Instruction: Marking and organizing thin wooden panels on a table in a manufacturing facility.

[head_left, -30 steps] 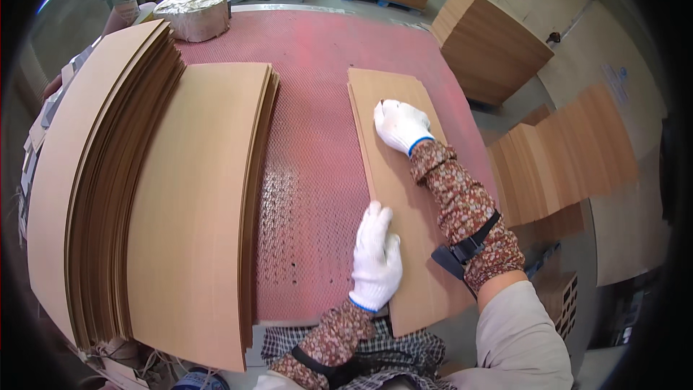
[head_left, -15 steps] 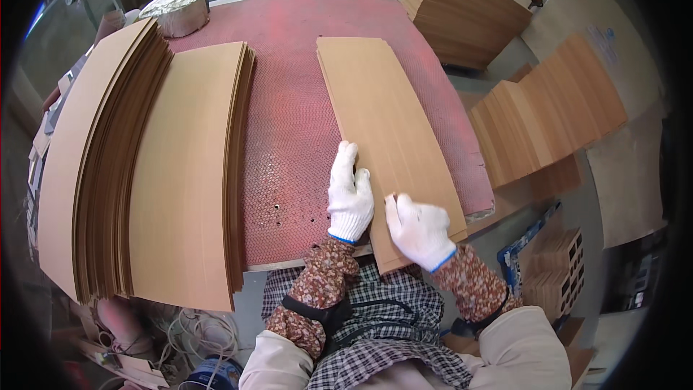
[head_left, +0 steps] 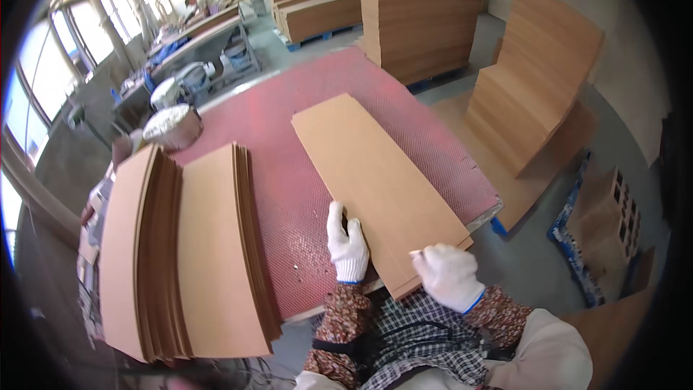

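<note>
A small stack of long light-brown wood panels (head_left: 375, 180) lies lengthwise before me on a red mesh-covered table, its near end jutting past the front edge. My left hand (head_left: 348, 245), in a white knit glove, stands at the stack's left edge, thumb and fingers apart. Above the near right part of the top panel, my gloved right hand (head_left: 449, 273) is closed, fingers curled in; whatever its fingertips pinch is too small to make out. To the left stand two more panel piles, a taller pile (head_left: 126, 253) and a lower pile (head_left: 216, 245).
The red table (head_left: 289, 245) has a round pale-topped container (head_left: 172, 126) at its far left corner. Beyond its right side rise a large panel stack (head_left: 422, 32) and a stepped panel stack (head_left: 530, 87). A blue-edged pallet (head_left: 574, 245) sits at the lower right.
My view has tilted up and turned, so the windows and far benches show. My right hand has shifted toward the near right edge of the panels; the left stays by the left edge.
</note>
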Tool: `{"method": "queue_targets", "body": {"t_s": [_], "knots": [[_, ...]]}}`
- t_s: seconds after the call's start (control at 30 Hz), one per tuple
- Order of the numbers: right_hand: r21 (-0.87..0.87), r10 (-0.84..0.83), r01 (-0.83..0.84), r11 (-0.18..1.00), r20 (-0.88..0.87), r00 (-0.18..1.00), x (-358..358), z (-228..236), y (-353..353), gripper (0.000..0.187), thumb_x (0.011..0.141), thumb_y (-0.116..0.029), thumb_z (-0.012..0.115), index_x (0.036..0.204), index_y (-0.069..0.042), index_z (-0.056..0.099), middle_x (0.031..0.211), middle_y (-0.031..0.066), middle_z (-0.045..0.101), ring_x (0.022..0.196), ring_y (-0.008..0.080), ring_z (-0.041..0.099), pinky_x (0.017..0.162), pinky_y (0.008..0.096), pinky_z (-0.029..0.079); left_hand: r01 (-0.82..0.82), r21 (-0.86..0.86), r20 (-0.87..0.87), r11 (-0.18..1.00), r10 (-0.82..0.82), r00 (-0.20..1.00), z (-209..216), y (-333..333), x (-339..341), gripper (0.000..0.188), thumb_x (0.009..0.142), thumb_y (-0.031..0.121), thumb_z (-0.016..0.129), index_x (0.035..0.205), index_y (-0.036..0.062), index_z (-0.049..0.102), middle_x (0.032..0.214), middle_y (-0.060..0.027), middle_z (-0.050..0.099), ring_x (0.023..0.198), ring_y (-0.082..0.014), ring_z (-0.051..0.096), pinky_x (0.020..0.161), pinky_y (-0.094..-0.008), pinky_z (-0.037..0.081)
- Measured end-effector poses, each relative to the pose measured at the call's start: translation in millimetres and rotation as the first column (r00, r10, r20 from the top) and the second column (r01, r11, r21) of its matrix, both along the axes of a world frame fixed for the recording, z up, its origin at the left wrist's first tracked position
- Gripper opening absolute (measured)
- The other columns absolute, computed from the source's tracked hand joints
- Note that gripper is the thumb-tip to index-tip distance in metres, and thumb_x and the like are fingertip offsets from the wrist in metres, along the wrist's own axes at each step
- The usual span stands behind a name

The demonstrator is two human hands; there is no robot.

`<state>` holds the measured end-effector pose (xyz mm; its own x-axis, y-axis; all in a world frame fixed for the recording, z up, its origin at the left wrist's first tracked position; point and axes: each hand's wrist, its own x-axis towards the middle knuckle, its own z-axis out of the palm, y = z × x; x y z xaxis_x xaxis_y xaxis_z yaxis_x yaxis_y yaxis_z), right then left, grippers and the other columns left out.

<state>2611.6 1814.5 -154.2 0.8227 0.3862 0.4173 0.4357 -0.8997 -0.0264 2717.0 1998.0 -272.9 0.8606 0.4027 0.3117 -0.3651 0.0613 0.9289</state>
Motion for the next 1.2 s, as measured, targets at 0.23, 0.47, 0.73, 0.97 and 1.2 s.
{"method": "queue_targets", "body": {"t_s": [0.23,0.47,0.73,0.97,1.2], "knots": [[0.237,-0.301,0.253,0.938,0.194,0.934,36.5,-20.3,-42.9,0.027,0.097,-0.027,0.072,0.08,-0.007,0.067,0.087,0.0109,0.064,0.084,0.035,0.063,0.072,0.0499,0.052,0.107,0.137,-0.19,0.985,-0.08,0.978,14.5,11.9,-45.3,0.059,0.102,0.006,0.065,0.155,-0.0102,0.045,0.154,-0.0243,0.056,0.143,-0.031,0.055,0.121,-0.0387,0.043],[0.245,-0.329,0.291,0.925,0.131,0.935,36.5,-14.7,-40.1,0.03,0.1,-0.029,0.068,0.08,-0.006,0.068,0.085,0.0125,0.066,0.082,0.0358,0.063,0.076,0.0501,0.052,0.206,0.16,-0.271,0.965,-0.158,0.95,62.6,15.4,-86.6,0.052,0.1,0.004,0.065,0.15,-0.007,0.052,0.117,-0.0152,0.072,0.107,-0.0215,0.07,0.096,-0.0349,0.056],[0.234,-0.204,0.2,0.951,-0.006,0.979,14.9,-5.5,-1.3,0.034,0.101,-0.033,0.065,0.079,-0.008,0.067,0.079,0.014,0.065,0.078,0.0359,0.064,0.071,0.0503,0.051,0.065,-0.122,-0.319,0.99,-0.101,0.942,53.0,41.6,-100.3,0.046,0.106,0.005,0.054,0.148,-0.0122,0.05,0.121,-0.0163,0.074,0.11,-0.0189,0.068,0.099,-0.0329,0.054],[0.606,0.213,-0.041,0.794,-0.214,0.953,-8.5,18.4,17.1,0.03,0.104,-0.029,0.069,0.104,0.0,0.073,0.1,0.018,0.071,0.09,0.0372,0.072,0.078,0.0463,0.058,-0.139,0.001,-0.351,0.99,0.131,0.927,105.7,97.4,-144.3,0.039,0.11,0.012,0.059,0.139,-0.0139,0.061,0.121,-0.0138,0.076,0.107,-0.0161,0.07,0.096,-0.0304,0.056],[0.831,0.584,-0.176,0.528,-0.205,0.785,-8.7,29.5,92.1,0.029,0.105,-0.027,0.069,0.108,0.002,0.072,0.118,0.0233,0.072,0.101,0.0395,0.074,0.089,0.0436,0.059,-0.358,0.107,-0.345,0.927,0.373,0.862,123.2,176.7,-206.1,0.041,0.11,0.013,0.061,0.139,-0.0156,0.06,0.121,-0.0157,0.075,0.107,-0.0174,0.069,0.097,-0.0309,0.055]]}}
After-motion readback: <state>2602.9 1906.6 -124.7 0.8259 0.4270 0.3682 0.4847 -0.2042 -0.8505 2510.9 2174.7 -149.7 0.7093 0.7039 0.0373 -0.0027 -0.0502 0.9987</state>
